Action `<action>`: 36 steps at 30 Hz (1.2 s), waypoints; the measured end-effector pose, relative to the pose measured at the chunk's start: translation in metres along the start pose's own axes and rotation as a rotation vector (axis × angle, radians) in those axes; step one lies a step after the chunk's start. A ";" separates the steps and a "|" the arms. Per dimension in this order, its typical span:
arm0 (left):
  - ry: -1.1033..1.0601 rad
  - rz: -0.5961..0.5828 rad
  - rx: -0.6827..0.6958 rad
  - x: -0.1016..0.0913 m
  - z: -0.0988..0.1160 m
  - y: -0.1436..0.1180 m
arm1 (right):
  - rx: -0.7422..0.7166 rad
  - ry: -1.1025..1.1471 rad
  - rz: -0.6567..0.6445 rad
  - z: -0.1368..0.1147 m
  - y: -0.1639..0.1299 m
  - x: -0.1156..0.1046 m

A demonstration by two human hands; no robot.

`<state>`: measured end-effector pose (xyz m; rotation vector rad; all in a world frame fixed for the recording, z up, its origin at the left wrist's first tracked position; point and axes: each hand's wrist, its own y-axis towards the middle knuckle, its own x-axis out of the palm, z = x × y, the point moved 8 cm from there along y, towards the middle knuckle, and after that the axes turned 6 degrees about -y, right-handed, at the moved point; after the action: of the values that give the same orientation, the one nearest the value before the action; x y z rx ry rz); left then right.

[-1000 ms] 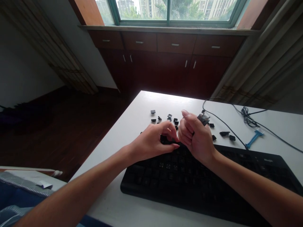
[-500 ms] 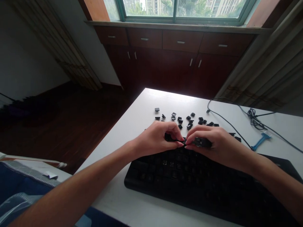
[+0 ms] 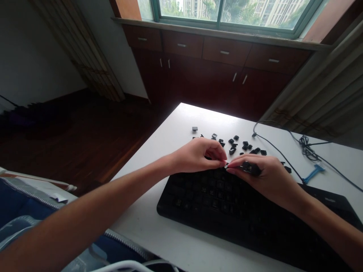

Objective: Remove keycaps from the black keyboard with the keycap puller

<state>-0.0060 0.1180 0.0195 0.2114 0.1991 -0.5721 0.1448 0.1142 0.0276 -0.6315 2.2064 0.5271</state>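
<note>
Fingertip grip, both hands: the left hand (image 3: pixel 200 154) pinches narrowly at a small piece (image 3: pixel 226 165), while the right hand (image 3: pixel 263 172) meets it with thumb and fingers nearly closed and keeps a dark object (image 3: pixel 251 168) tucked in the palm. Compared with one second earlier, when the right hand stood raised as a fist apart from the left, the two now meet tip to tip, as they did half a second ago; this suggests fine, two-handed handling of the piece. The piece lies between the opposed fingertips, at the far edge of the black keyboard (image 3: pixel 193 211) as seen from the wearer (its exact shape is too small to tell, and whether the right fingertips also clasp it cannot be told). Beyond the hands, loose black keycaps (image 3: pixel 232 150) are scattered on the white table (image 3: pixel 136 207); a blue tool (image 3: pixel 314 173) lies to the right, near the cable.
</note>
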 end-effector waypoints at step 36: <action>0.195 0.098 0.133 0.002 0.005 -0.009 | 0.208 0.870 0.291 -0.016 0.015 -0.024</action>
<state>-0.0085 0.1083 0.0227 0.4040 0.3380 -0.4675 0.1409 0.1236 0.0580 -0.4719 3.1537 0.1520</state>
